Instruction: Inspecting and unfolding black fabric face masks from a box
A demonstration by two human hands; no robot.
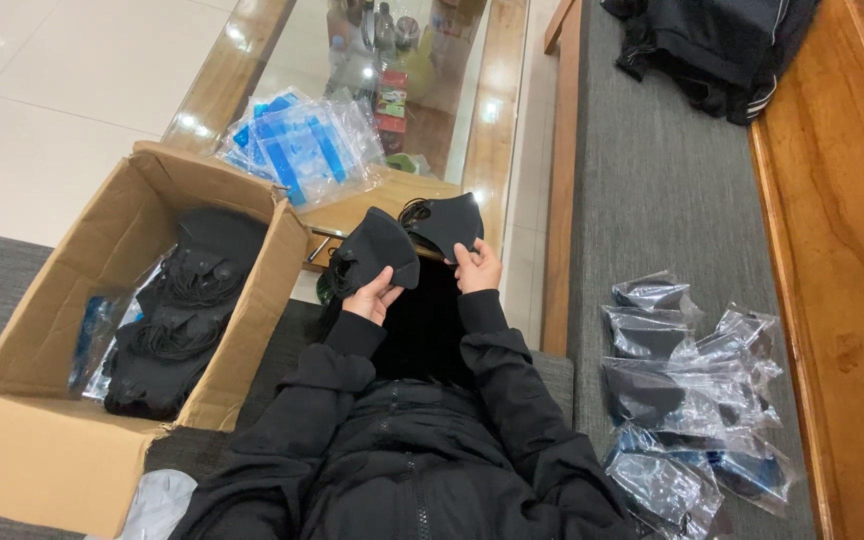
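Left hand [372, 296] and right hand [479, 268] each grip a black mask [380, 246]

A grey cushioned bench [662, 190] is seen on the right of the frame, where a heap of bagged black masks [692, 400] is laid at lower right and dark clothing [712, 45] at the top. A glass-topped table [497, 120] at upper centre is covered at its near end by a pile of clear and blue bags [297, 150].

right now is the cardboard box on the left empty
No, the cardboard box holds a pile of black masks and some blue plastic packets.
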